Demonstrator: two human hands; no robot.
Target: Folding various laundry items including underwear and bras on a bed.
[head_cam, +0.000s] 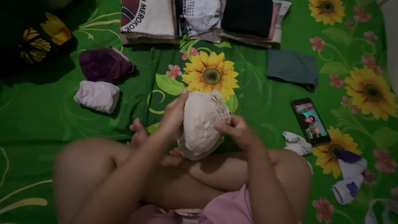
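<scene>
I sit cross-legged on a green sheet with sunflower print (257,103). A rolled-up beige garment (202,124) is held upright over my crossed legs. My left hand (173,117) grips its left side, thumb up near the top. My right hand (239,132) clasps its right side, fingers curled onto the fabric. Both hands are closed on the bundle together.
A folded white bundle (97,96) and a purple one (104,64) lie to the left. Stacks of folded clothes (199,18) line the far edge, and a dark teal cloth (292,68) lies nearby. A lit phone (310,121) and small white-and-purple pieces (347,174) sit to the right.
</scene>
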